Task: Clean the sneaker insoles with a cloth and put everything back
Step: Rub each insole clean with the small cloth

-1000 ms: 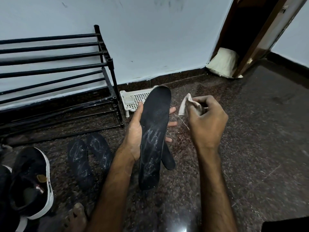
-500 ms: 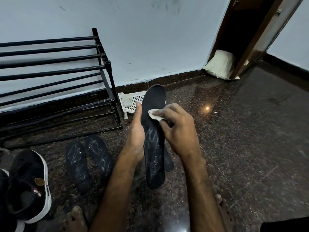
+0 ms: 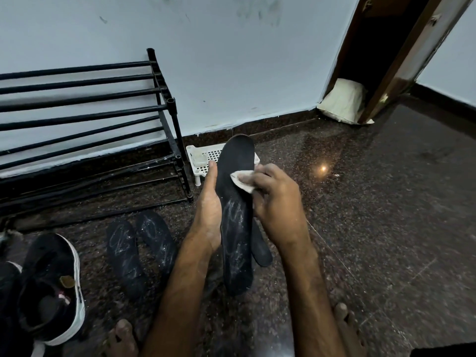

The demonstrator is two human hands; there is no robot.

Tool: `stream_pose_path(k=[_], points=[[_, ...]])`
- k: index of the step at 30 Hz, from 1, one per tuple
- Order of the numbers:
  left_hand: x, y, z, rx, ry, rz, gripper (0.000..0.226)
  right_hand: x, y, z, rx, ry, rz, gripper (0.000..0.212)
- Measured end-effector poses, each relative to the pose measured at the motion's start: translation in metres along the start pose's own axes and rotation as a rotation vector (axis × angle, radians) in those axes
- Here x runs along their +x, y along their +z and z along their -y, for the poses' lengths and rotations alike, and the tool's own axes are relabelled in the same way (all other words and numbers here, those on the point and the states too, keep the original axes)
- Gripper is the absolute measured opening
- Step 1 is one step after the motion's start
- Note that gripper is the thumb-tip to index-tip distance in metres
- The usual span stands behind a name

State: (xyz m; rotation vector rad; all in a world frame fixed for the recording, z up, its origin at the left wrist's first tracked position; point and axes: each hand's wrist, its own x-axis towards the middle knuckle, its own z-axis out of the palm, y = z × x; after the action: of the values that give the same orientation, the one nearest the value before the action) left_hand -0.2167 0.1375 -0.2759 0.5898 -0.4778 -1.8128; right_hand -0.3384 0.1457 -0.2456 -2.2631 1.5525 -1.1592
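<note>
Black sneaker (image 3: pixel 51 287): far left on the floor (image 3: pixel 373 228), opening facing up; a second shoe (image 3: pixel 7 292) beside it is cut off by the frame.
Rack (image 3: pixel 85 117): bare black bars behind the sneaker.
Floor insoles (image 3: pixel 126 256): two lying side by side, both scuffed chalky white, so we reckon they're not yet done.
Left hand (image 3: pixel 208 215): clamped round the left edge of the insole (image 3: pixel 237 228), thumb running up along it, toe end pointing away from us.
Cloth (image 3: pixel 243 180): small white wad pressed on the insole's upper half.
Right hand (image 3: pixel 275 202): fingers curled over the cloth, pinning it to the insole.
Doing it well: our take is firm long strokes from toe down to heel, left hand bracing from behind so the insole doesn't flex, and refolding the cloth once it greys. White marks sit mostly on the heel half, so that's where the work is.
Hard to see: left fingers behind the insole are hidden; we can't tell if its heel rests on the floor; another dark insole (image 3: pixel 261 246) pokes out under the right wrist, mostly covered; whatever's in the white tray (image 3: pixel 198 155) behind is too small to make out.
</note>
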Motion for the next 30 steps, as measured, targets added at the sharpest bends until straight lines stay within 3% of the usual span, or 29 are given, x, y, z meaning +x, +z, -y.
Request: stream_pose_path(k=[3, 6, 8, 12, 15, 17, 20, 23, 27, 30], points=[[0.004, -0.010, -0.002, 0.119, 0.021, -0.022, 0.078, -0.008, -0.009, -0.016, -0.080, 0.268, -0.079, 0.026], [0.007, -0.009, -0.001, 0.133, -0.002, -0.025, 0.080, -0.001, -0.018, -0.014, -0.026, 0.381, -0.330, 0.029], [0.006, -0.004, 0.002, 0.125, -0.018, -0.008, 0.082, 0.006, -0.018, -0.004, 0.040, 0.282, -0.358, 0.027], [0.001, 0.004, 0.006, -0.020, 0.030, 0.026, 0.065, 0.006, -0.003, 0.000, 0.032, -0.065, -0.069, 0.027], [0.002, -0.003, 0.007, -0.018, 0.014, 0.013, 0.067, 0.003, 0.001, -0.007, 0.045, -0.020, -0.023, 0.028], [0.006, -0.008, 0.008, 0.048, 0.008, -0.019, 0.070, 0.001, -0.002, -0.011, -0.025, 0.128, -0.048, 0.030], [0.011, -0.010, 0.005, 0.089, -0.020, 0.018, 0.082, -0.003, -0.009, -0.013, -0.111, 0.325, -0.262, 0.028], [0.010, -0.007, 0.002, 0.082, -0.017, 0.018, 0.080, -0.001, -0.009, -0.006, -0.029, 0.237, -0.366, 0.028], [0.004, -0.002, 0.008, 0.035, 0.023, 0.022, 0.059, 0.006, 0.007, 0.012, -0.003, -0.017, -0.221, 0.025], [0.003, -0.002, 0.007, 0.059, 0.008, 0.025, 0.060, 0.003, 0.016, 0.005, -0.054, 0.043, -0.203, 0.022]])
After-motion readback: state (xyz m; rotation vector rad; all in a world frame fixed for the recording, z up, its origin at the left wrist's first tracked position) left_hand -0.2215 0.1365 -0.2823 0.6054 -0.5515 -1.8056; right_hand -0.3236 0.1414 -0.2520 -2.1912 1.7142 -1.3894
